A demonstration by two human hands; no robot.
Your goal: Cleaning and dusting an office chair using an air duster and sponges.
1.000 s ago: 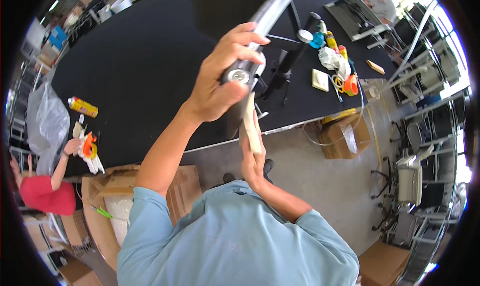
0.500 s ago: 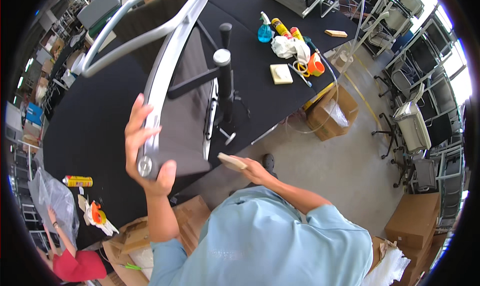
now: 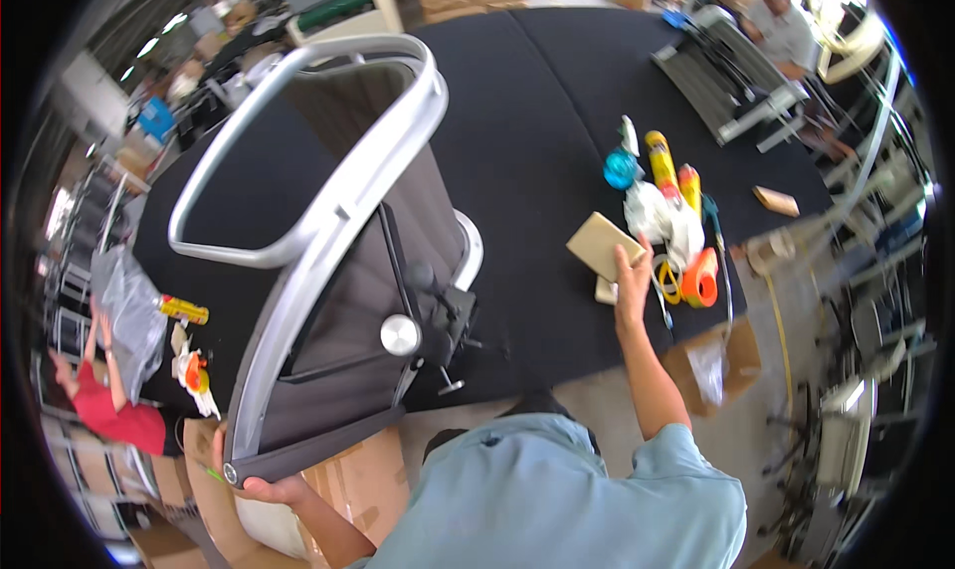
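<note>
With our left grip (image 3: 284, 490) we grasp the near corner of the chair (image 3: 338, 335), which lies tilted at the left of the desk (image 3: 537, 151), that corner reaching past the near edge. Our right grip (image 3: 632, 283) grasps a flat beige block (image 3: 600, 245) by its right side, above a paler pad (image 3: 605, 291); we cannot tell whether the two touch. The step in hand looks to us like handling the block while steadying the chair. The next move, we judge, calls for a firm left hold on that overhanging corner and a careful right one, clear of the orange roll (image 3: 701, 281) nearby.
</note>
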